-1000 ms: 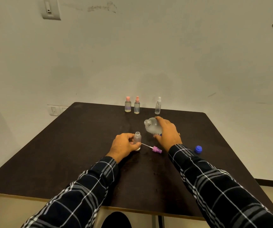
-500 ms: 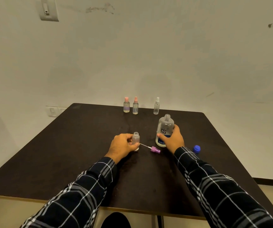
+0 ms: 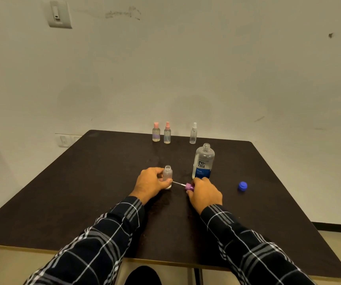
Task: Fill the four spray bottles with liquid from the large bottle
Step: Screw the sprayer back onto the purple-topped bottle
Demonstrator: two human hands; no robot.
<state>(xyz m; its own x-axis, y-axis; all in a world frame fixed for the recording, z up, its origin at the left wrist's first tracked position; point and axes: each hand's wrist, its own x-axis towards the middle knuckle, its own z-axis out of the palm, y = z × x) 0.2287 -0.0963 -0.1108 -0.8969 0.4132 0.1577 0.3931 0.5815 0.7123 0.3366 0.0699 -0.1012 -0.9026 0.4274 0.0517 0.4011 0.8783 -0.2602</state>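
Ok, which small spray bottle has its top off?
The small clear bottle gripped by the left hand; the three by the far edge are capped.

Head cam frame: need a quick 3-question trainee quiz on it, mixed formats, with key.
1. True or false: the large bottle stands upright with no cap on.
2. What does the right hand grip? A) the large bottle B) the purple spray head C) nothing
3. Which hand grips the small uncapped bottle?
Key: 1 true; 2 B; 3 the left hand.
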